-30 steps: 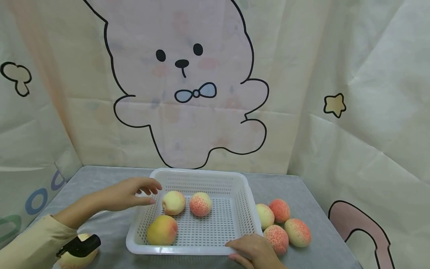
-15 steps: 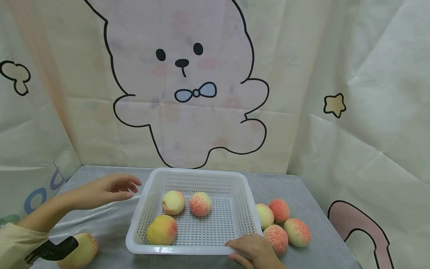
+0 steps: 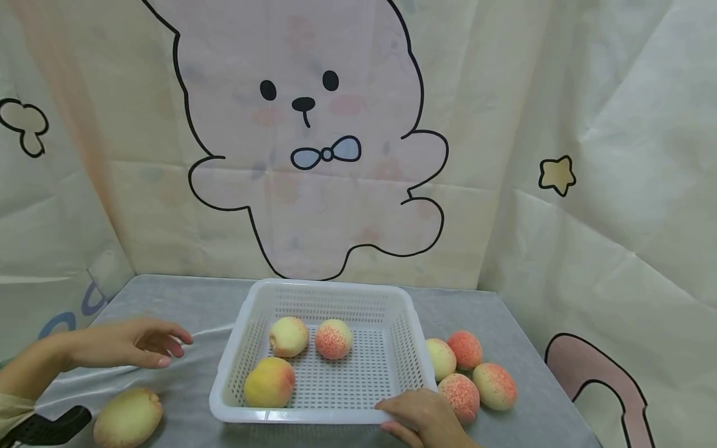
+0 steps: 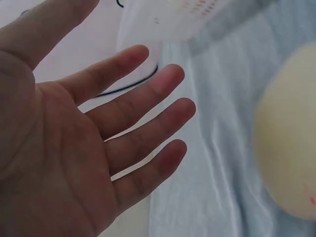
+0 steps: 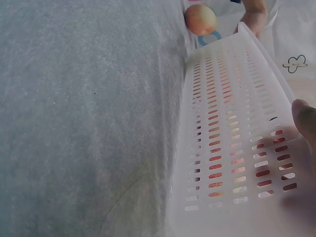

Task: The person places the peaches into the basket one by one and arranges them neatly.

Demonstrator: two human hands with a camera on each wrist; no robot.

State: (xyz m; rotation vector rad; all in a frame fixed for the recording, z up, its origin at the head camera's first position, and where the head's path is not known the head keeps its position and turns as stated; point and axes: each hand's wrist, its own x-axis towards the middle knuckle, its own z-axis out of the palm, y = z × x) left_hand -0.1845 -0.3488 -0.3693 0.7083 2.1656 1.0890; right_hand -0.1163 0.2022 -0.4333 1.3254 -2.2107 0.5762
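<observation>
A white perforated basket (image 3: 322, 287) stands mid-table with three peaches in it: a pale one (image 3: 288, 336), a speckled red one (image 3: 333, 340) and a yellow-orange one (image 3: 269, 382). My right hand (image 3: 403, 414) grips the basket's front right corner. In the right wrist view its thumb tip (image 5: 305, 118) lies against the basket wall (image 5: 232, 123). My left hand (image 3: 159, 348) hovers open and empty left of the basket, just beyond a loose pale peach (image 3: 127, 418). The left wrist view shows the spread fingers (image 4: 148, 113) beside that peach (image 4: 289, 158).
Several peaches (image 3: 465, 373) lie in a cluster on the grey cloth right of the basket. A cartoon rabbit backdrop (image 3: 313, 155) closes off the back and both sides. A black wrist strap (image 3: 45, 426) shows at the lower left.
My left hand has drawn back from the basket's left rim, moving left and nearer to me, toward the loose peach. The right hand and the basket have stayed put.
</observation>
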